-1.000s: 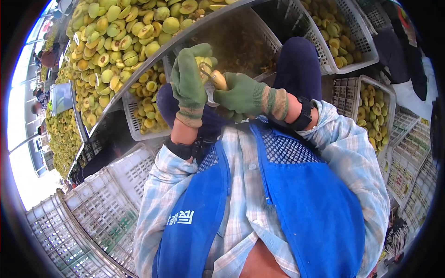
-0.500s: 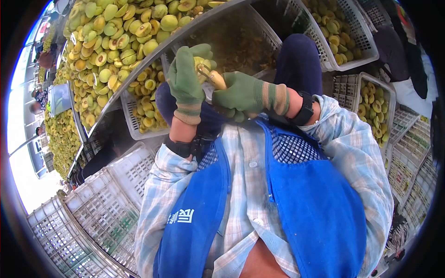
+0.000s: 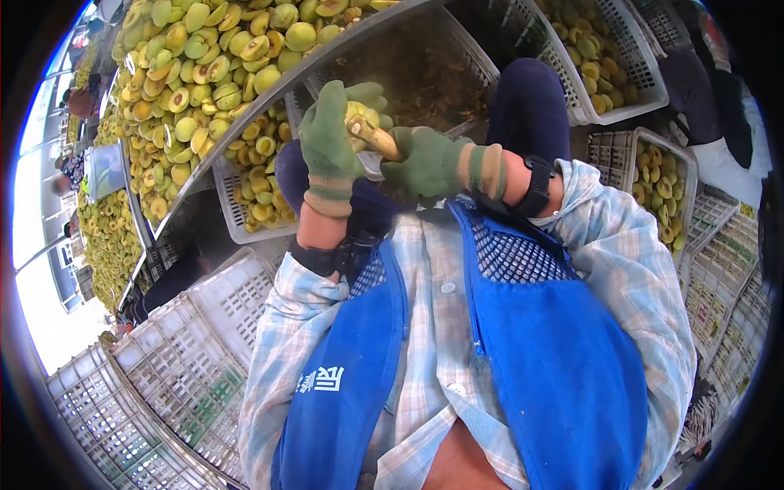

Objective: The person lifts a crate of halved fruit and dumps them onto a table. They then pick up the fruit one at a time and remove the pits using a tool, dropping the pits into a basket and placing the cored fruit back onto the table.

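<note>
Metal-rimmed tabletop [image 3: 282, 91] carries heaped yellow-green cut fruit [image 3: 220, 73]. Floor [image 3: 576, 147]: fruit-filled crate [image 3: 237, 230] beside the tabletop's rim, scrap-strewn crate [image 3: 467, 45] also near tabletop; two more fruit-filled crates [image 3: 625, 118], well right of tabletop.

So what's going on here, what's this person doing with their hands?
A person in a blue vest is using a tool on a yellow-green fruit. The gloved left hand holds the fruit, while the gloved right hand grips the wooden-handled tool, its end right up at the fruit. Beside them is a heap of similar fruit, many pieces cut open. A crate ahead holds brownish scraps, and more crates of fruit stand off to the right.
</note>
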Demonstrator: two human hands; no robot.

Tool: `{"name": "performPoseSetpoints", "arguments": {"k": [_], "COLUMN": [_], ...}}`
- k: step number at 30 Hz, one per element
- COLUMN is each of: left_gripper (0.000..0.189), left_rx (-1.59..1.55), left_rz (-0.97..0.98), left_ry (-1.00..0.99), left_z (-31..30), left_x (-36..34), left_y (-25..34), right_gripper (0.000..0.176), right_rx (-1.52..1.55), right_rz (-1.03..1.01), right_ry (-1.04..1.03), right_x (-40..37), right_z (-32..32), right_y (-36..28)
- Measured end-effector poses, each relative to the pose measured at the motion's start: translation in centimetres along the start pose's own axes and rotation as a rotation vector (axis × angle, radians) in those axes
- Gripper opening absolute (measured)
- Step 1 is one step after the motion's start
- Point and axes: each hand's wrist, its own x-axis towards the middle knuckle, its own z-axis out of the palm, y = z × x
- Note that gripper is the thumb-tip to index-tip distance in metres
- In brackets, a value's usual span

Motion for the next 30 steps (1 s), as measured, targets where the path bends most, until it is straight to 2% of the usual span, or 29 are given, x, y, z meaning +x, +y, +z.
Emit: {"name": "performPoseSetpoints", "arguments": {"k": [2,4,8,10,11,14,17,20,23,25,30], "left_gripper": [0.054,0.054,0.055,0.056,0.055,0.054,0.055,0.054,0.048,0.045,0.039], "left_rx": [0.009,-0.018,0.003,0.027,-0.018,-0.225,-0.202,-0.245,-0.258,-0.250,-0.211], "left_rz": [0.015,0.049,0.012,-0.031,-0.084,0.073,0.145,-0.018,-0.061,-0.050,0.070], "left_ry": [0.006,0.043,-0.053,-0.112,-0.215,-0.243,-0.233,-0.290,-0.294,-0.296,-0.230], "left_z": [0.2,0.7,0.5,-0.1,-0.8,-0.1,-0.4,-1.2,-1.3,-1.2,-0.4], "left_x": [0.0,-0.1,0.2,0.8,1.2,0.4,-0.8,-1.1,-1.2,-1.0,-0.7], "left_y": [0.0,0.1,1.2,1.8,1.9,1.2,0.6,0.3,0.5,0.9,-0.2], "right_gripper": [0.023,0.022,0.021,0.023,0.025,0.025,0.025,0.027,0.029,0.030,0.033], "right_rx": [0.239,0.319,0.304,0.452,0.522,0.695,0.651,0.490,0.559,0.724,1.370], "right_rz": [0.080,0.071,0.034,0.083,0.105,0.077,0.055,0.110,0.068,0.058,0.038], "right_ry": [-0.163,-0.101,-0.020,-0.129,-0.180,-0.335,-0.348,-0.280,-0.338,-0.430,-0.900], "right_x": [-0.3,-0.6,-0.9,-0.9,-0.8,-0.7,-1.4,-1.1,-0.5,-0.5,0.8], "right_z": [-0.2,0.7,1.2,0.3,-0.3,-1.0,-0.3,-0.3,-0.4,-0.6,0.4], "right_y": [0.2,0.2,-0.7,-0.7,-0.7,-0.3,-0.7,-0.4,0.6,1.0,3.1]}}
